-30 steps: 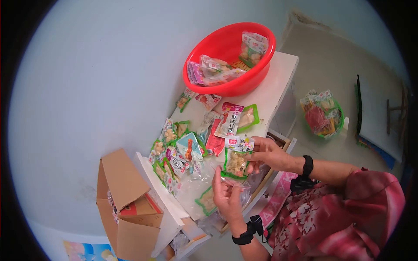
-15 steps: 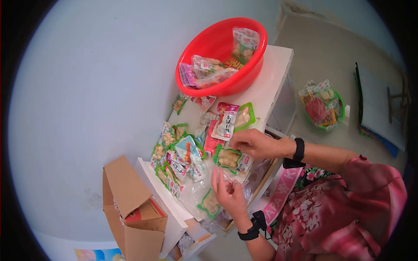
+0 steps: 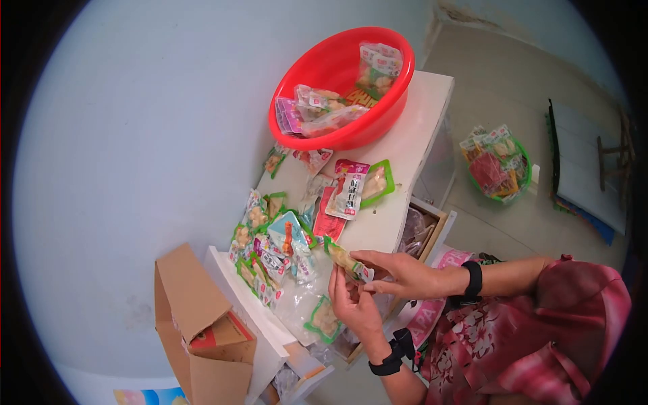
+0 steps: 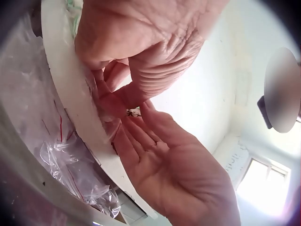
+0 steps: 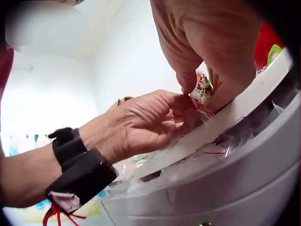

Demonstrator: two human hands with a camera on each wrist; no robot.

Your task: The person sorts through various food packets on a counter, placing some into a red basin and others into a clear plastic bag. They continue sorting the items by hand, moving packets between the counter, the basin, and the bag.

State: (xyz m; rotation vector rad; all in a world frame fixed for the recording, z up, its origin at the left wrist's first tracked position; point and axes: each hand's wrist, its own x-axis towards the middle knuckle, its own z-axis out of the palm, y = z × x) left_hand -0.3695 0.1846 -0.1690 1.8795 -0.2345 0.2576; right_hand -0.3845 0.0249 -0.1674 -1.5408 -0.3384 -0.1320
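Between my two hands a snack packet (image 3: 343,258) with a green edge and pale contents stands tilted, its white end towards me. My right hand (image 3: 410,275) grips the packet between thumb and fingers. Just below it, my left hand (image 3: 360,312) pinches a clear plastic bag (image 5: 205,113) with a red line along its edge. The white end of the packet overlaps this bag in the right wrist view. In the left wrist view the packet is mostly hidden behind the fingers. On the white tabletop (image 3: 378,226) nearby lies another green-edged packet (image 3: 324,317).
Several packets (image 3: 270,253) are heaped at the table's left, and a pink-and-white packet (image 3: 349,192) lies farther back. A red basin (image 3: 341,142) holds bagged packets. Below are an open drawer of clear bags (image 3: 415,233), a cardboard box (image 3: 196,290) and a green basket (image 3: 526,182).
The packet has been turned round, so its white label end now points towards me instead of away. My right hand has regripped it and brought it against my left hand.
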